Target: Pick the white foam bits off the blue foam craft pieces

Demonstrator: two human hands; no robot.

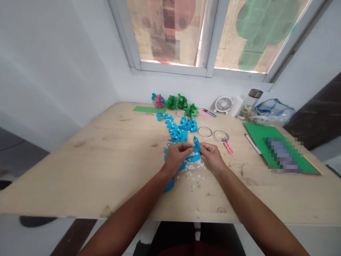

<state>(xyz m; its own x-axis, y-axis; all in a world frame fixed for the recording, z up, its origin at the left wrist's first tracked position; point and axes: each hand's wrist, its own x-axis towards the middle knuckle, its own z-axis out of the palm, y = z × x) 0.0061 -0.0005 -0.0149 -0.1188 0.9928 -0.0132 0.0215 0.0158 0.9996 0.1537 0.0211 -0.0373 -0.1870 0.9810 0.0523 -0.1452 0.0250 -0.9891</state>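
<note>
Between my two hands is a blue paper cutout [196, 143] dotted with small white squares. My left hand [176, 155] has its fingers closed on the left side of the blue paper. My right hand [211, 153] pinches the paper's right edge, thumb and fingers together. Beyond my hands lie several more curled blue paper pieces [179, 133], also carrying white squares. Another blue piece [168, 185] shows beneath my left forearm. Tiny white paper scraps [194, 174] are scattered on the wood just under and in front of my hands.
Rolls of tape [205, 132] and pink-handled snips [228, 146] lie right of the blue pieces. Green folded paper shapes [172, 102], a small white fan [223, 104] and a bottle [249, 103] stand along the back. Green sheets [259, 137] and a pen [252, 143] are at right.
</note>
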